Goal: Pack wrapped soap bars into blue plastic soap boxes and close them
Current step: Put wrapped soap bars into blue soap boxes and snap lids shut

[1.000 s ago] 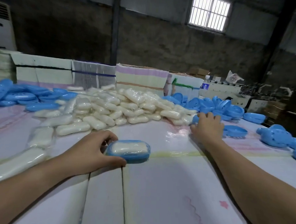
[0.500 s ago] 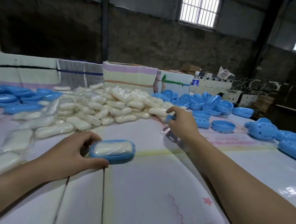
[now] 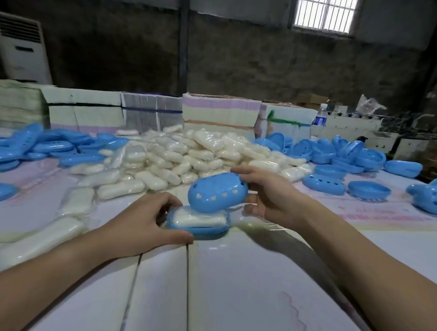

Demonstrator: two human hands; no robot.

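A blue soap box base (image 3: 204, 231) rests on the table in front of me with a wrapped white soap bar (image 3: 199, 218) lying inside it. My left hand (image 3: 143, 224) grips the base at its left end, thumb along the near edge. My right hand (image 3: 269, 195) holds a blue lid (image 3: 217, 192) with heart-shaped holes, tilted just above the base, its lower edge close to the soap.
A heap of wrapped soap bars (image 3: 187, 153) lies behind. Blue box halves are scattered at the left (image 3: 49, 146) and right (image 3: 339, 156). Stacked cartons (image 3: 220, 112) line the table's far edge. A water bottle (image 3: 320, 117) stands at the back right.
My right hand has taken a blue lid from the pile at the right and brought it back over the filled base. My left hand has kept its hold on the base.
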